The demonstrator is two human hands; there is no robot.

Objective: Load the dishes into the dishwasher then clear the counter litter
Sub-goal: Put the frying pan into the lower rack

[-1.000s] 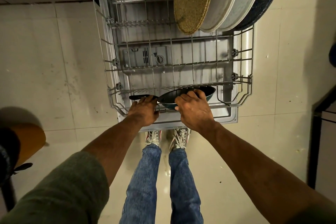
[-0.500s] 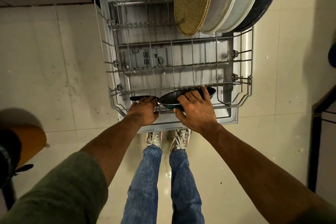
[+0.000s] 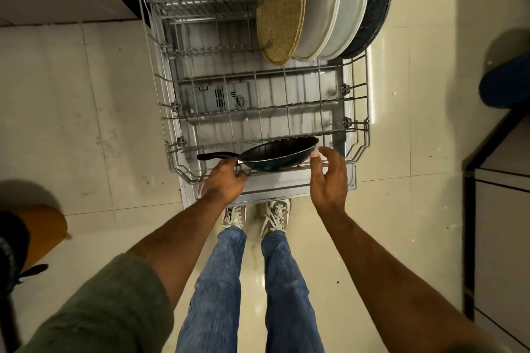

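Your frying pan (image 3: pixel 279 153) sits tilted at the near edge of the lower dishwasher rack (image 3: pixel 163 112), handle pointing left. Your left hand (image 3: pixel 223 180) curls at the handle's base by the front rim. Your right hand (image 3: pixel 328 178) hovers spread just off the pan's right edge. Mid-rack is bare wire; four plates (image 3: pixel 315 6) stand upright at the far right.

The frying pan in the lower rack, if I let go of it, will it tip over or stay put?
The frying pan leans tilted against the rack tines, so it may stay. Its long handle sticks out sideways and could swing it down. It looks rigid.
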